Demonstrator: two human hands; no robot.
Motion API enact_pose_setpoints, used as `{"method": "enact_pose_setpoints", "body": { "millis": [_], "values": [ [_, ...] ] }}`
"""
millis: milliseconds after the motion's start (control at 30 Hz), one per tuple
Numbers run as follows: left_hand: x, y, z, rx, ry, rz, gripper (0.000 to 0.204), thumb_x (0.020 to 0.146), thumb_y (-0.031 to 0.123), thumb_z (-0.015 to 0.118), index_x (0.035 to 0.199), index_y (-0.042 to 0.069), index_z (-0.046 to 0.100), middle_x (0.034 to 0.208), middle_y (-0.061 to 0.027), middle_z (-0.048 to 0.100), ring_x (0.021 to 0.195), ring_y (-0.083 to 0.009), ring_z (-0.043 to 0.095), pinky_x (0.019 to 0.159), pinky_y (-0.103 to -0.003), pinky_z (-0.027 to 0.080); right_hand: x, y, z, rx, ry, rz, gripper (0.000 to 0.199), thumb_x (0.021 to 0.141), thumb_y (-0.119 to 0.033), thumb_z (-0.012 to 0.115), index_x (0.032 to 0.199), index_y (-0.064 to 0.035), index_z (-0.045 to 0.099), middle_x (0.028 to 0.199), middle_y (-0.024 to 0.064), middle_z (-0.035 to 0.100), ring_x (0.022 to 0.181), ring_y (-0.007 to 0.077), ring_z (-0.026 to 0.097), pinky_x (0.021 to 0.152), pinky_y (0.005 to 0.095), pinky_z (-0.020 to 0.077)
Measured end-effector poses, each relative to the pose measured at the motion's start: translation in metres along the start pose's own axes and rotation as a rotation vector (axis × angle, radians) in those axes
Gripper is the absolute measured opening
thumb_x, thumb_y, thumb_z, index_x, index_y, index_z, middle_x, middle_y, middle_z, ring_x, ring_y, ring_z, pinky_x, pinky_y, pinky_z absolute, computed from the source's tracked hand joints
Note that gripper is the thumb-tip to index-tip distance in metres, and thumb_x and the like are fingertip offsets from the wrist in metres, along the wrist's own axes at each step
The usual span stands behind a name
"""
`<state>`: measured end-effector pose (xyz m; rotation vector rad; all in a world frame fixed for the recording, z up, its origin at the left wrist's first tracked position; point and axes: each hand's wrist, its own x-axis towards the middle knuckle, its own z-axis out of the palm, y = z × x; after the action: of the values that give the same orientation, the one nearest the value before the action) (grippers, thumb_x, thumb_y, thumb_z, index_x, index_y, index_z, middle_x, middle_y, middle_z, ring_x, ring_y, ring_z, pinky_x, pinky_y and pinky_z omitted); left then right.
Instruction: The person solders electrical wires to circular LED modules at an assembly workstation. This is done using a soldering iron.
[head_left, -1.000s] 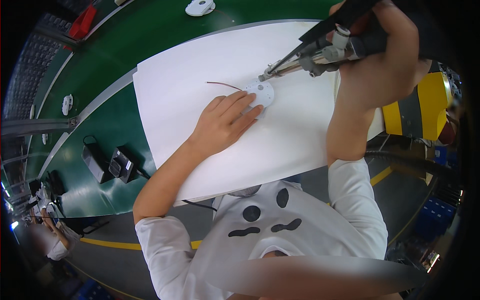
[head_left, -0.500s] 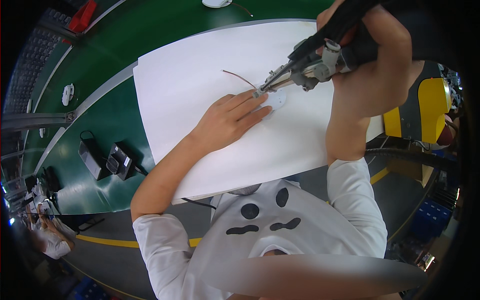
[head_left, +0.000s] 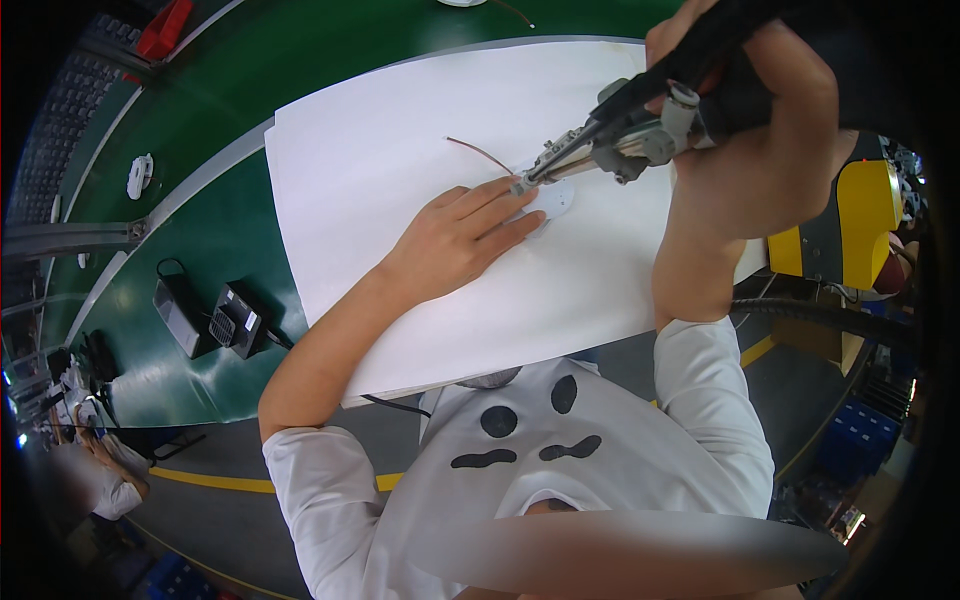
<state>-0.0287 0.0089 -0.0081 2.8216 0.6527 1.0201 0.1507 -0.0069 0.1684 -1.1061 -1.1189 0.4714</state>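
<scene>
My left hand (head_left: 455, 243) rests palm down on white sheets, its fingers holding a small white round part (head_left: 556, 200) from the left side. A thin reddish-brown wire (head_left: 478, 153) runs from that part towards the far left. Raised at the right, my right hand (head_left: 770, 150) is wrapped round a power screwdriver (head_left: 625, 150) with a metal nozzle and a black hose. The tool slants down to the left, and its tip sits at the round part, right beside my left fingertips. My fingers hide some of the part, and the tip's exact contact is hidden.
White sheets (head_left: 370, 150) cover part of the green bench. Left of them stand two black boxes (head_left: 237, 320) with cords. White parts (head_left: 140, 176) lie on the green surface beyond a metal rail. A yellow-and-black machine (head_left: 865, 225) stands at right; a person (head_left: 110, 470) is at far left.
The screwdriver and my right hand have shifted slightly to the right. My left hand stays on the round part. At the far edge, a white part with a wire has moved right and farther away.
</scene>
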Motion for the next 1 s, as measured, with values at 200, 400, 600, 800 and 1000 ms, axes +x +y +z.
{"method": "enact_pose_setpoints", "body": {
  "millis": [200, 400, 600, 800, 1000],
  "values": [
    [0.000, 0.001, -0.001, 0.010, -0.001, 0.005, 0.034, 0.082, 0.012, 0.082, 0.115, 0.012, 0.075, 0.133, -0.0056, 0.067, 0.098, -0.0225, 0.069, 0.074, -0.034, 0.055, 0.013, 0.027, -0.015, -0.544, -0.166, -0.505, 0.021, 0.108, -0.013, 0.053, 0.112, 0.0056, 0.063, 0.077, 0.0095, 0.061, 0.060, 0.0119, 0.055, 0.058, 0.0247, 0.0495],
    [0.001, -0.001, 0.000, 0.005, -0.018, 0.007, 0.034, 0.082, 0.012, 0.082, 0.115, 0.012, 0.075, 0.134, -0.0061, 0.067, 0.112, -0.0245, 0.069, 0.076, -0.034, 0.055, 0.023, 0.019, 0.001, 0.093, -0.135, -0.345, 0.029, 0.108, -0.018, 0.052, 0.103, 0.0080, 0.064, 0.071, 0.0098, 0.060, 0.056, 0.0132, 0.055, 0.056, 0.0251, 0.0484],
    [0.002, 0.001, -0.003, 0.031, -0.030, 0.012, 0.033, 0.083, 0.012, 0.081, 0.115, 0.012, 0.076, 0.134, -0.0055, 0.067, 0.114, -0.0245, 0.069, 0.075, -0.033, 0.056, 0.022, -0.020, 0.024, 0.095, -0.103, -0.081, 0.014, 0.096, -0.011, 0.063, 0.097, 0.0038, 0.061, 0.068, 0.0076, 0.060, 0.047, 0.0120, 0.053, 0.045, 0.0250, 0.0439],
    [0.006, -0.003, -0.008, 0.055, -0.048, 0.023, 0.032, 0.083, 0.015, 0.080, 0.115, 0.013, 0.076, 0.130, -0.0053, 0.070, 0.116, -0.0242, 0.069, 0.076, -0.032, 0.057, 0.030, -0.013, 0.013, 0.210, -0.022, -0.146, 0.015, 0.091, -0.006, 0.062, 0.103, 0.0028, 0.060, 0.066, 0.0062, 0.060, 0.045, 0.0117, 0.054, 0.043, 0.0241, 0.0431],
    [0.046, -0.098, -0.007, 0.391, 0.045, -0.283, 0.030, 0.089, 0.012, 0.072, 0.118, 0.010, 0.075, 0.127, -0.0129, 0.071, 0.117, -0.0293, 0.066, 0.093, -0.041, 0.056, 0.094, 0.032, -0.071, 0.139, 0.433, -0.509, 0.012, 0.088, -0.002, 0.066, 0.094, 0.0078, 0.072, 0.080, 0.0177, 0.072, 0.062, 0.0266, 0.071, 0.055, 0.0347, 0.0600]
  ]
}}
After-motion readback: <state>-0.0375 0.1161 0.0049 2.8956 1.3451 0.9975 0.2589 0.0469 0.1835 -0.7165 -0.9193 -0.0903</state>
